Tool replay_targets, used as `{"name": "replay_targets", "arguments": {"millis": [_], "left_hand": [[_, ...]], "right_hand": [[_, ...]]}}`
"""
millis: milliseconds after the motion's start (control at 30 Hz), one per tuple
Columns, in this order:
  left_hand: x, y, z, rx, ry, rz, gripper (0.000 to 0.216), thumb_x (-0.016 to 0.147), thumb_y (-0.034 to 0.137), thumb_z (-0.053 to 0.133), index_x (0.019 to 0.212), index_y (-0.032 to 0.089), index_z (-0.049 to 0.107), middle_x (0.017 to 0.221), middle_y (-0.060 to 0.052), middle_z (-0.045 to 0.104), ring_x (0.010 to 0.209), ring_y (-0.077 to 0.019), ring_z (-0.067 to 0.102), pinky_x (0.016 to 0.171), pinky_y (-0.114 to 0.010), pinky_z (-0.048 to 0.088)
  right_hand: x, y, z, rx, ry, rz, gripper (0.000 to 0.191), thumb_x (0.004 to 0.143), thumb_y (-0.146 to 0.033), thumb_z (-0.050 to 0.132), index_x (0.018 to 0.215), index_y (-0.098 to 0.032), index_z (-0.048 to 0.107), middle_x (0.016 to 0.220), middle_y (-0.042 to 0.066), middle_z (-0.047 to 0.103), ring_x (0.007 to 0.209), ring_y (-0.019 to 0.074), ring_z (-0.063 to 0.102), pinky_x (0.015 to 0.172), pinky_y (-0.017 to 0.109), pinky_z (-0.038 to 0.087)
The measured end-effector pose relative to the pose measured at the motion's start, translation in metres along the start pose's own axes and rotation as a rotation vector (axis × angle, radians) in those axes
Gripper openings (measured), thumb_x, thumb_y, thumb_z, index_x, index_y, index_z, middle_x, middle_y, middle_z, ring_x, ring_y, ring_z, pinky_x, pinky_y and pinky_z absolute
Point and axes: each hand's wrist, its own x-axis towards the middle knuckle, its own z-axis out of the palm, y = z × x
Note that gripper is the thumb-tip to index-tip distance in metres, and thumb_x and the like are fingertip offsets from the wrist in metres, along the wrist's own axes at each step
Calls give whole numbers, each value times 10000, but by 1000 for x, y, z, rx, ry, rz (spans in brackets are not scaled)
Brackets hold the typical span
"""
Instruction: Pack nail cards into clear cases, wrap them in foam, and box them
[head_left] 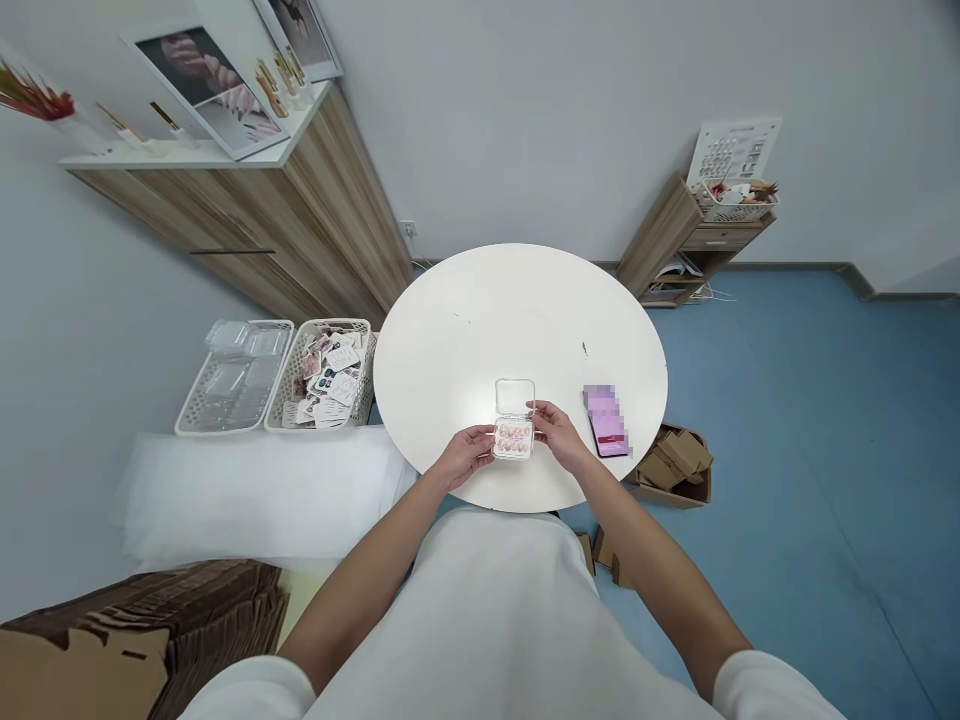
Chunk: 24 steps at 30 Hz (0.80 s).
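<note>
One head-worn camera looks forward and steeply down across the near edge of the round white table, facing the pale wall beyond the far edge. Well back from the left hand and right hand, it spans the table's full width.

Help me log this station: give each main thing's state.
Clear case: open, held by left hand and right hand
Phone: lying flat, screen lit
Card basket: uncovered, loaded with cards
Box basket: uncovered, holding clear boxes
Cardboard carton: open, holding cardboard pieces
Brown cardboard: stacked
Cabinet: shut
</note>
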Motion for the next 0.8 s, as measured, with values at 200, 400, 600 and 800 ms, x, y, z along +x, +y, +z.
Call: {"name": "replay_targets", "arguments": {"millis": [200, 400, 600, 800], "left_hand": [[-8, -3, -8, -44, -49, -21, 363, 639, 235, 716, 969, 150, 590, 892, -64, 633, 741, -100, 592, 681, -235, 476], [-16, -4, -7, -74, -97, -36, 333, 683, 241, 681, 995, 165, 592, 961, -73, 628, 799, -113, 590, 780, -291, 474], [-23, -5, -6, -155, -179, -89, 305, 775, 301, 578, 1056, 182, 574, 1027, -88, 596, 874, -146, 583, 847, -356, 457], [-29, -8, -10, -126, -130, -88, 430, 800, 466, 480, 1104, 167, 540, 957, -105, 613, 884, -179, 588, 836, -374, 455]], "right_hand": [[-21, 2, 9, 59, 18, 66, 278, 710, -351, 577, 975, -267, 554, 991, 22, 559, 763, 151, 602, 677, 357, 513], [-38, 8, 12, 237, -13, 74, 257, 749, -416, 526, 941, -250, 566, 1090, 42, 550, 787, 165, 621, 729, 393, 510], [-48, 10, 16, 215, 23, 32, 294, 728, -469, 557, 928, -254, 581, 1098, 43, 547, 837, 179, 607, 737, 376, 506], [-48, 18, 22, 113, 85, -8, 286, 653, -382, 641, 890, -230, 587, 1110, 42, 529, 884, 169, 567, 732, 325, 496]]}}
